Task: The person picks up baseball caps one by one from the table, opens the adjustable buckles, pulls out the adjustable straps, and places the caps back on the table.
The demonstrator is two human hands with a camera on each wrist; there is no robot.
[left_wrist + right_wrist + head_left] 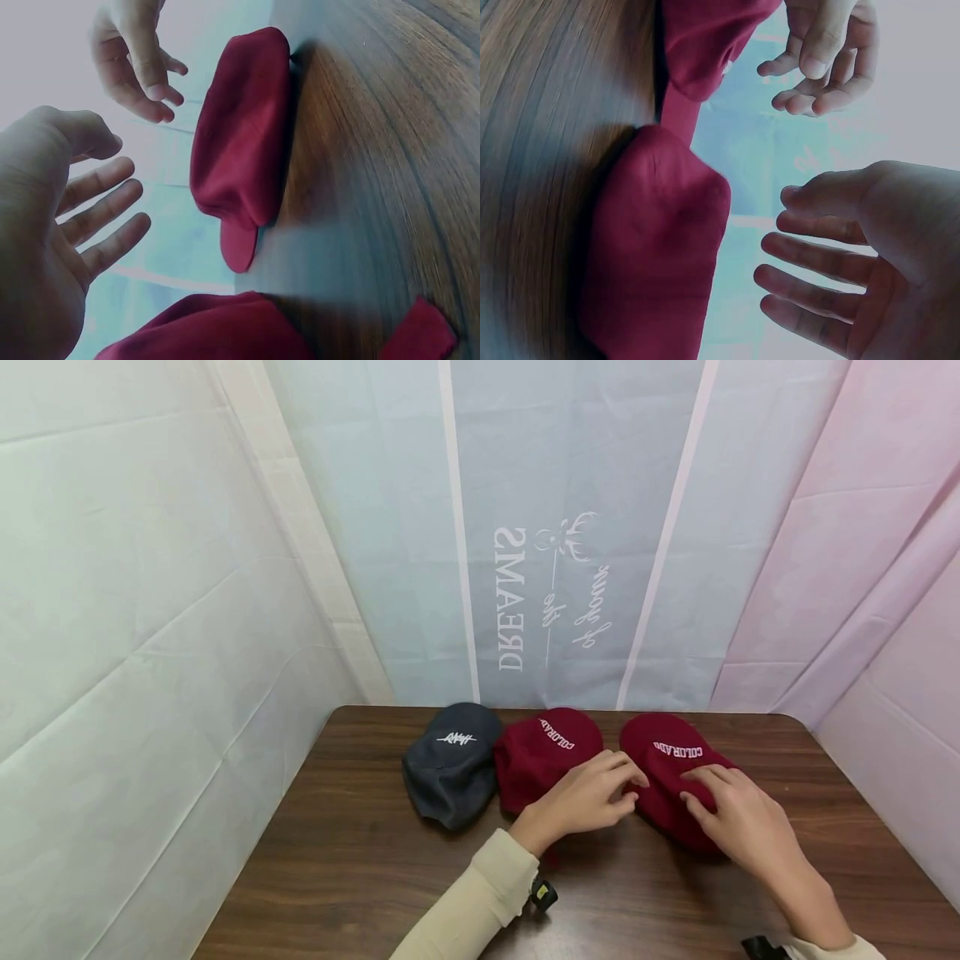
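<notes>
Three caps lie in a row along the back of the table. A dark grey-blue cap (453,777) with white lettering is on the left. Beside it sits a red cap (528,768) marked COLORADO, partly hidden by my left hand (588,793). On the right lies another red COLORADO cap (660,785), with my right hand (746,822) over its right side. Both wrist views show the hands apart from the right red cap (244,127), (660,247), fingers loosely bent and nothing between them. The two hands face each other above it.
The brown wooden table (337,860) has a pale printed cloth (555,460) hanging behind its back edge. White cloth (150,610) hangs along the left side and pinkish cloth (825,527) on the right. A red strap end (424,334) lies on the wood near the left wrist.
</notes>
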